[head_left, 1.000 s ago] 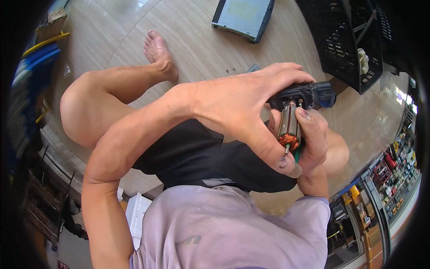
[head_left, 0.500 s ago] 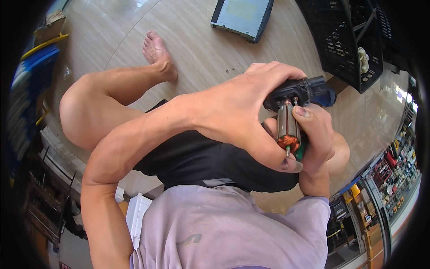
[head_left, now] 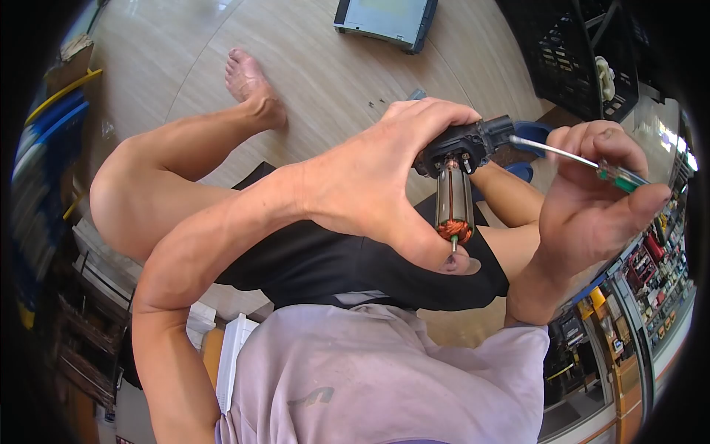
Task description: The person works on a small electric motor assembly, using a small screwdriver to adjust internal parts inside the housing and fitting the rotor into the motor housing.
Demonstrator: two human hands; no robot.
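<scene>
My left hand [head_left: 370, 185] spans a small motor, its fingers on the black housing [head_left: 462, 148] and its thumb at the lower shaft end. Out of the housing's underside sticks the armature [head_left: 454, 196], with copper windings at its bottom. To the right, my right hand [head_left: 592, 185] is closed on a screwdriver [head_left: 555, 150] with a thin metal shaft and a green, partly clear handle. The screwdriver's tip is at the right end of the housing; whether it touches cannot be made out.
A grey metal box [head_left: 384, 18] lies on the floor at the top. Black crates [head_left: 555, 59] stand at the upper right, and blue round objects [head_left: 529, 135] lie behind the motor. Shelves of small goods [head_left: 651, 274] line the right. My bare foot [head_left: 248, 78] is at upper left.
My right hand has moved off the armature to the right, and the screwdriver's shaft now shows. The motor and my left hand have shifted slightly left in view.
</scene>
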